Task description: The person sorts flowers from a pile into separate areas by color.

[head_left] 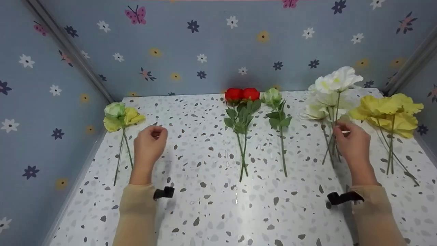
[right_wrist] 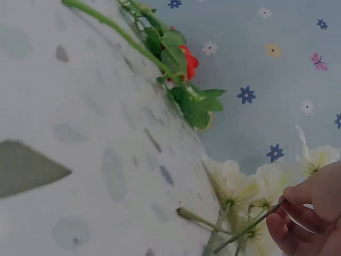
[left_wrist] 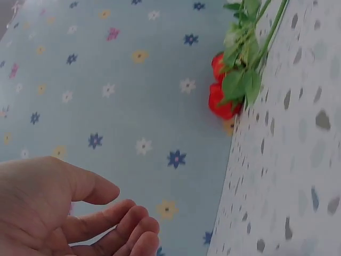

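My right hand (head_left: pixel 355 141) pinches the thin stem of a white flower (head_left: pixel 341 79) between thumb and fingers. That bloom is held above other white flowers (head_left: pixel 315 111) lying on the table, their stems crossing beneath it. In the right wrist view the pinched stem (right_wrist: pixel 250 228) slants down from the fingertips. My left hand (head_left: pixel 150 145) hovers at the left with loosely curled fingers and nothing in it. Beside it lie a pale green rose (head_left: pixel 115 110) and a yellow flower (head_left: pixel 134 115), their stems pointing toward the front.
Two red roses (head_left: pixel 242 95) with crossed stems lie at the middle back of the speckled table (head_left: pixel 198 212). A second pale green rose (head_left: pixel 272 97) lies just right of them. Several yellow flowers (head_left: pixel 392 112) are at the far right. Patterned panels (head_left: pixel 218 44) enclose the back and sides.
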`<state>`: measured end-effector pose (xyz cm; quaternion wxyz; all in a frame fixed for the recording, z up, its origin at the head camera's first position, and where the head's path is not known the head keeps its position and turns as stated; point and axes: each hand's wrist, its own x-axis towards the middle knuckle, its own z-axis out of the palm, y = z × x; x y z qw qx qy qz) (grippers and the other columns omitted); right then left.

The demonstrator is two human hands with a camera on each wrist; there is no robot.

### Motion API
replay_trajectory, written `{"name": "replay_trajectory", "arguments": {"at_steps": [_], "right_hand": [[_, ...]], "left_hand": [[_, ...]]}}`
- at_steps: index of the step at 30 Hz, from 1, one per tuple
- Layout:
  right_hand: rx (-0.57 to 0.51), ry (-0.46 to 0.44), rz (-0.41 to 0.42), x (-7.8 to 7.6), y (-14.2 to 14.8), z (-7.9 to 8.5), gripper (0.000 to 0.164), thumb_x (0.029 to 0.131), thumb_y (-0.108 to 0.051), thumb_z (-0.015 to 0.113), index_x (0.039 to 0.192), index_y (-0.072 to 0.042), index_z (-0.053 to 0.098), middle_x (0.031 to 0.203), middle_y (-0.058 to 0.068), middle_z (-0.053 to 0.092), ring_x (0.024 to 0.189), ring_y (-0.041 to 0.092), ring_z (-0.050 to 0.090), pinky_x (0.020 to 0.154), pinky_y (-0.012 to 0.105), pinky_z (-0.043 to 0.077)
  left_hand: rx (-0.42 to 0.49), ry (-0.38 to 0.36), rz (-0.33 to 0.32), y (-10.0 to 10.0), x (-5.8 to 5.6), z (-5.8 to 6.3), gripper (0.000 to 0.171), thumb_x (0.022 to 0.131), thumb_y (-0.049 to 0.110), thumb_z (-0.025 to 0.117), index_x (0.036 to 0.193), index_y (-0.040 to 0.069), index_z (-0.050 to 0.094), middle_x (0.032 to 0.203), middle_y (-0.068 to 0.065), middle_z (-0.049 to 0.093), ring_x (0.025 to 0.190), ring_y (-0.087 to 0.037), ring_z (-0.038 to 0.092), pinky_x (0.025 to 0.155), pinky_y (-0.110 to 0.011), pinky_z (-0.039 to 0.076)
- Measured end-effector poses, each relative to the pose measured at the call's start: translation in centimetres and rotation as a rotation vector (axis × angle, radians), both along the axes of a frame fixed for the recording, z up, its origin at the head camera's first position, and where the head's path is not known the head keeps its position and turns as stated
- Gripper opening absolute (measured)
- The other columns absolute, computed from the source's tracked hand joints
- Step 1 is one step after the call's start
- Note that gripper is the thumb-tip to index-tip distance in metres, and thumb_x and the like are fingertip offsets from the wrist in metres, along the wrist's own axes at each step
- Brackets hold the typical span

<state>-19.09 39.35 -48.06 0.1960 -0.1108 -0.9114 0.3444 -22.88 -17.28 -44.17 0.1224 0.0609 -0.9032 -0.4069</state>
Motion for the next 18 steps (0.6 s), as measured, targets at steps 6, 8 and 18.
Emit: {"name": "replay_trajectory", "arguments": {"at_steps": [6, 8, 18], "right_hand": [[0.041, -0.051, 0.013, -0.3, 0.5, -1.8, 0.035, 0.104, -0.023, 0.056, 0.124, 0.003, 0.068, 0.11, 0.027, 0.069, 0.094, 0.046, 0.066, 0.113, 0.069, 0.021], [0.055, -0.068, 0.015, -0.2, 0.5, -1.9, 0.035, 0.104, -0.026, 0.057, 0.122, 0.002, 0.069, 0.109, 0.026, 0.07, 0.094, 0.043, 0.066, 0.102, 0.061, 0.04], [0.134, -0.101, 0.043, -0.1, 0.0, -1.9, 0.032, 0.101, -0.028, 0.062, 0.111, 0.0, 0.073, 0.1, 0.022, 0.071, 0.09, 0.038, 0.067, 0.069, 0.046, 0.051]], "left_hand": [[-0.029, -0.094, 0.152, -4.9, 0.1, -0.4, 0.031, 0.099, 0.028, 0.055, 0.108, 0.004, 0.072, 0.095, -0.013, 0.068, 0.08, -0.025, 0.059, 0.07, -0.034, 0.046], [-0.025, -0.126, 0.166, -5.9, 0.2, -0.4, 0.034, 0.099, 0.03, 0.054, 0.109, 0.003, 0.071, 0.095, -0.013, 0.068, 0.079, -0.024, 0.059, 0.069, -0.034, 0.046], [-0.035, -0.318, 0.203, -9.1, 0.3, -1.5, 0.043, 0.101, 0.037, 0.05, 0.116, 0.001, 0.068, 0.108, -0.017, 0.066, 0.086, -0.028, 0.059, 0.069, -0.037, 0.049]]}}
